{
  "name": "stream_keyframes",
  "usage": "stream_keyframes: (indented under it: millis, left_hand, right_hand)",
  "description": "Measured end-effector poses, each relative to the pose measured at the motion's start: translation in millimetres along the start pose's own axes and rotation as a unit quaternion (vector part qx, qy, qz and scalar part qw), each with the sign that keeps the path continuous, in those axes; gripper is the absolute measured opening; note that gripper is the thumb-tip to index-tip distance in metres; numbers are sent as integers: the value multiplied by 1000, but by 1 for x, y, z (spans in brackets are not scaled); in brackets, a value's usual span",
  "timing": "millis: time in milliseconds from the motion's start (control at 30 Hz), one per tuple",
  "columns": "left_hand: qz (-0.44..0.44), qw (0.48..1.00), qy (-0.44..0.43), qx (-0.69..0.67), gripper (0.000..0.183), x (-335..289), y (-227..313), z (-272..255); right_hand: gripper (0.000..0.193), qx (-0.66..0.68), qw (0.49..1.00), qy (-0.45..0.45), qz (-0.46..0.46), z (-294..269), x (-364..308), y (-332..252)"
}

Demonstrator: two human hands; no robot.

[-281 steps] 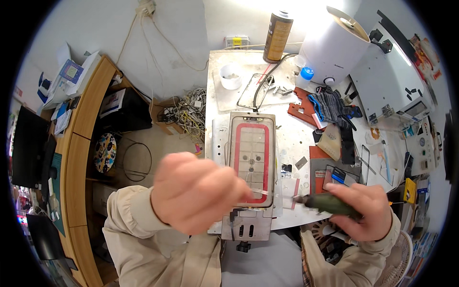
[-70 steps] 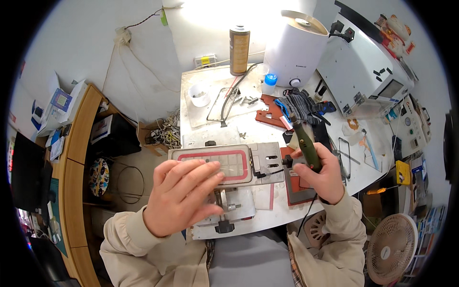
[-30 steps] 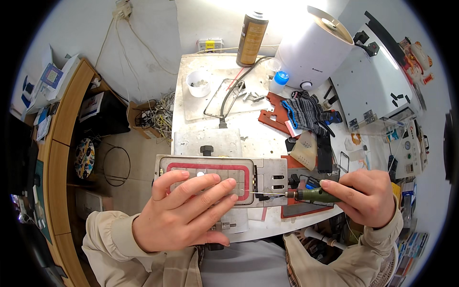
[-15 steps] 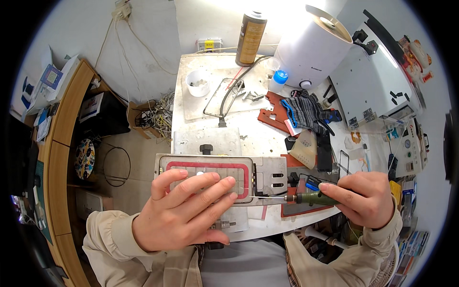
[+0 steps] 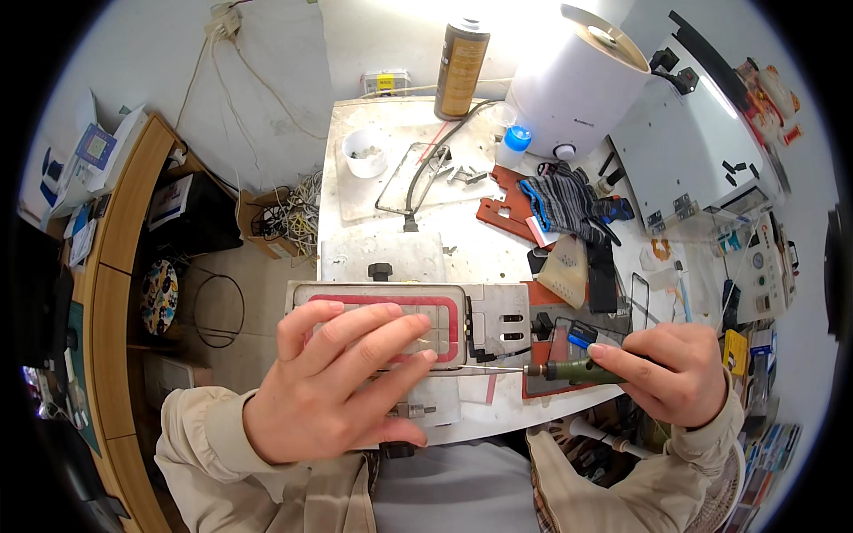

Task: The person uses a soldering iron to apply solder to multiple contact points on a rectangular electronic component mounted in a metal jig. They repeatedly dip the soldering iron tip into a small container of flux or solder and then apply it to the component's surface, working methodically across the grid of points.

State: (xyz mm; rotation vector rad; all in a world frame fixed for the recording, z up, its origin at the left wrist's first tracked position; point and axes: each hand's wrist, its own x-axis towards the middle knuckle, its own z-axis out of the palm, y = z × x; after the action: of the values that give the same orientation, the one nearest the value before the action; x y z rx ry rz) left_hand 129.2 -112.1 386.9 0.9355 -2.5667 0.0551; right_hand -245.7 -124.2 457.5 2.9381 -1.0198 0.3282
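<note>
In front of me lies a flat metal fixture with a phone-sized screen panel in it, bordered by a red band. My left hand rests across the panel's left and middle parts, fingers stretched and apart, hiding much of it. My right hand grips a green pen-shaped rotary tool from the right. Its thin metal bit points left, the tip meeting the panel's near right corner. Whether the tip touches the panel I cannot tell.
Beyond the fixture are a white cup, a thin phone frame, a spray can, a blue-capped bottle and a white humidifier-like cylinder. Grey striped gloves lie at right, near a red-brown plate.
The fingertips of my left hand have shifted slightly away from me. The rotary tool stays at nearly the same corner, and the whole view has drifted a little.
</note>
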Motion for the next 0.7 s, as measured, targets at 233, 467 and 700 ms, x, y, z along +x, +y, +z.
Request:
stream_keyframes:
  millis: [233, 467, 700]
  left_hand:
    - [4, 1000, 4, -12, 47, 13, -2, -7]
    - [18, 988, 88, -127, 31, 12, 25, -7]
    - [22, 987, 147, -54, 22, -11, 41, 6]
  right_hand:
    - [59, 37, 999, 1, 4, 0, -13, -5]
    - [60, 100, 994, 35, 4, 18, -21, -21]
    - [65, 265, 962, 15, 68, 46, -37, -51]
